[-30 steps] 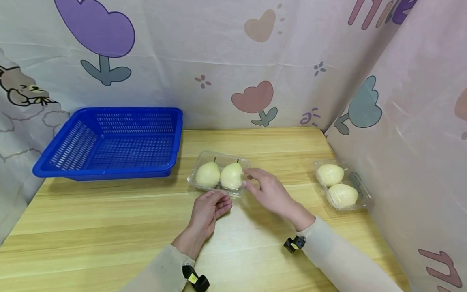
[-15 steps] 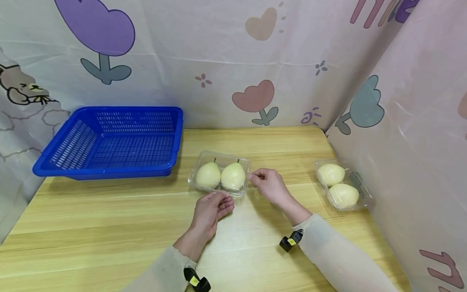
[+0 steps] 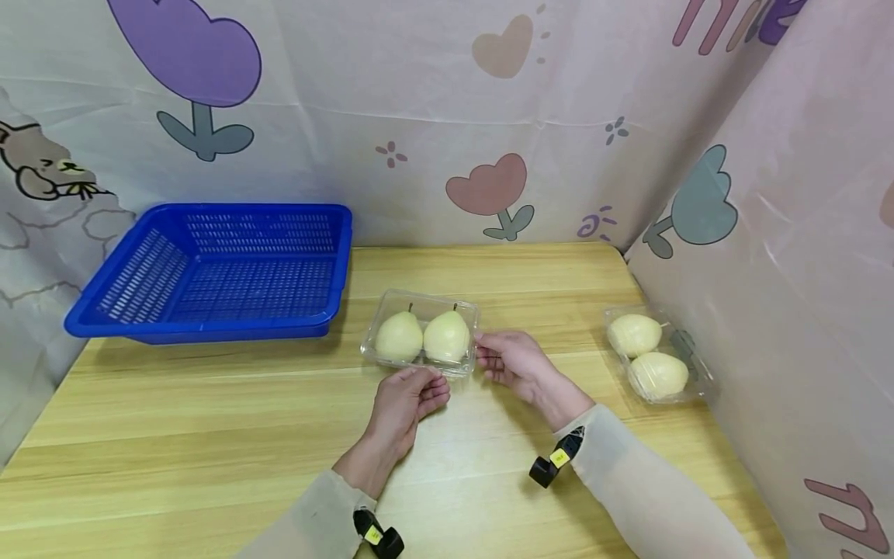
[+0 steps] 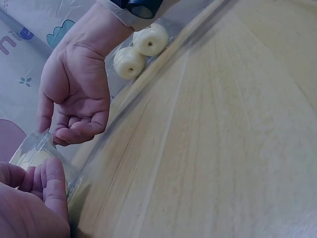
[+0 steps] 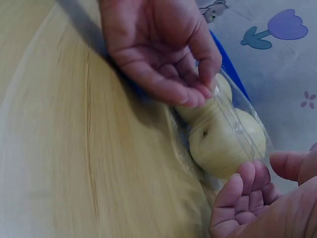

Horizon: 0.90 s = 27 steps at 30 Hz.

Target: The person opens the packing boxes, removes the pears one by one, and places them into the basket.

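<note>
Two pale yellow-green pears, a left pear (image 3: 399, 337) and a right pear (image 3: 446, 338), stand side by side with stems up in a clear plastic clamshell box (image 3: 372, 353) near the middle of the table. At the box's front edge, my left hand (image 3: 401, 407) pinches the rim between thumb and fingers. My right hand (image 3: 527, 369) has its thumb and curled fingers at the right edge, gripping the rim there. In the right wrist view, the clear plastic (image 5: 237, 124) runs between both hands. Fingers partly hide the box's front in the left wrist view.
A blue perforated basket (image 3: 209, 330) stands at the back left of the wooden table (image 3: 209, 435). Another clear box (image 3: 687, 353) with two pears (image 3: 656, 375) lies at the right, near the printed curtain (image 3: 782, 310).
My right hand has drawn back from beside the right pear to the box's right edge, and its fingers now curl lower there. The left hand stays at the front edge.
</note>
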Tool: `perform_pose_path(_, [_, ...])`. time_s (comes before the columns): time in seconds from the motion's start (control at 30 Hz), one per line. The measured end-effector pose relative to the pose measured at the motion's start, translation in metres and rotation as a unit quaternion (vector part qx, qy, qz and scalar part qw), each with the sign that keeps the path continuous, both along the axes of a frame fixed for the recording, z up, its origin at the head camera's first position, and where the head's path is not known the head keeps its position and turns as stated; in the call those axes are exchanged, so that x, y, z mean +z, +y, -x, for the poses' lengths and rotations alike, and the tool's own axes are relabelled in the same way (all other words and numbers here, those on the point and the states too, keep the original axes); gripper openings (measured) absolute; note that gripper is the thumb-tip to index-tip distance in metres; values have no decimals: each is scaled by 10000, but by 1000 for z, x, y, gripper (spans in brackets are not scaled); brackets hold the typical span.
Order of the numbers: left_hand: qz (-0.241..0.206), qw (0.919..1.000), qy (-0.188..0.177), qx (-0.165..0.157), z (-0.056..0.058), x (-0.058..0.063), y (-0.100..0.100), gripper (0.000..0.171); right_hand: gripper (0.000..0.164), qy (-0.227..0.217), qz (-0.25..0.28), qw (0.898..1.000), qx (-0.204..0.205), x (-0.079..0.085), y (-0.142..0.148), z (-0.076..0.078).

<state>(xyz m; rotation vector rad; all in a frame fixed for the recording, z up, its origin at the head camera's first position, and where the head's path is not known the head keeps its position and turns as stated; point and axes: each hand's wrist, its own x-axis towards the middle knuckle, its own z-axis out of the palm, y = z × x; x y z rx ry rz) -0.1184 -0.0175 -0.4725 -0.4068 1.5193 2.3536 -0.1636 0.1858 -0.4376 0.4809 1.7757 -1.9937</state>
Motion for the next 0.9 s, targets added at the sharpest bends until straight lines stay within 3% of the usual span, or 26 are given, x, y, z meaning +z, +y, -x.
perform_pose_path(0.13, [17, 10000, -5, -19, 0, 0, 0, 13, 13, -173, 301, 9994, -3, 0, 0, 0])
perform_pose_path(0.47, [64, 10000, 28, 0, 1, -1, -2, 14, 10, -235, 252, 9992, 202, -2, -1, 1])
perform_pose_path(0.9, [117, 9997, 99, 183, -2, -1, 3, 16, 14, -98, 54, 9999, -70, 2, -9, 0])
